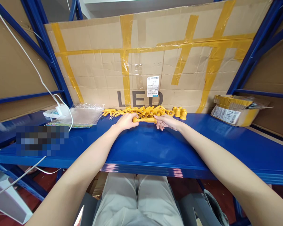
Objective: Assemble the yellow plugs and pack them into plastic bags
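Note:
A yellow plastic piece with a narrow middle lies level between my two hands, just above the blue shelf. Its left end is pinched by my left hand. On its right end are the fingertips of my right hand, with the lower fingers curled. Right behind the hands, a row of yellow cone-like parts is piled along the cardboard. Thinner yellow branched parts with dark metal ends lie to the left of that pile.
The blue shelf has a cardboard back wall. At left are a white power strip with cables and a clear plastic bag. An open taped box sits at right. Blue posts flank both sides.

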A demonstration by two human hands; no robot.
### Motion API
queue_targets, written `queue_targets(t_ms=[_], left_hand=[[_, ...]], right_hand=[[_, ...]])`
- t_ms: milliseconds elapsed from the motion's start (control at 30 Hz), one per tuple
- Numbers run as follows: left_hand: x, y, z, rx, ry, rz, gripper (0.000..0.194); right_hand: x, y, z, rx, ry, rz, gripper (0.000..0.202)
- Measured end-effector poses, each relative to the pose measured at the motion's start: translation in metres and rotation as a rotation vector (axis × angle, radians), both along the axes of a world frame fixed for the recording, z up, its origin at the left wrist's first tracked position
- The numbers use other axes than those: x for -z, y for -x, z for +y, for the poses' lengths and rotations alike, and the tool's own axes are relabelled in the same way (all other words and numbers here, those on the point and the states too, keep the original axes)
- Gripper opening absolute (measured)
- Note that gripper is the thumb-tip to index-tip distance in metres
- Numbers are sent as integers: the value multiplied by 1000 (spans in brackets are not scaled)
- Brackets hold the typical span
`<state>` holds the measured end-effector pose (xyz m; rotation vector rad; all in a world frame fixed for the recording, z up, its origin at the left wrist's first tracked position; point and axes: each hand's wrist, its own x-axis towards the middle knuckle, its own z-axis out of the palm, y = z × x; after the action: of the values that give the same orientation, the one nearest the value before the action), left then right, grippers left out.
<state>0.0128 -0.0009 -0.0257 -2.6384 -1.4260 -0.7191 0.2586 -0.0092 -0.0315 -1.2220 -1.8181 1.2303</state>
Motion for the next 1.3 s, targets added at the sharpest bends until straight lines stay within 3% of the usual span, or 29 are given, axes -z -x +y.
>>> queue_targets(t_ms=[233, 433, 500, 667, 833, 967, 1300], left_hand=[[0, -1, 0, -6, -2, -9, 22], [1, 0, 2, -11, 24, -15, 24], [1, 0, 2, -8, 42, -30, 23], [0, 1, 2, -5, 69, -69, 21], [1, 1, 2, 8, 92, -78, 24], [2, 1, 3, 17, 109, -85, 24], [-1, -1, 0, -33, -24, 13, 26]], right_hand=[[1, 8, 0, 150, 61, 4, 64], [-4, 4, -4, 116, 116, -100, 72], [-4, 1, -3, 101, 14, -134, 69], [-1, -3, 3, 67, -511, -278, 63], [-4, -2, 2, 37, -661, -405, 41], [-6, -2, 2, 67, -620, -392, 41], [-12, 2, -10, -8, -242, -126, 39]])
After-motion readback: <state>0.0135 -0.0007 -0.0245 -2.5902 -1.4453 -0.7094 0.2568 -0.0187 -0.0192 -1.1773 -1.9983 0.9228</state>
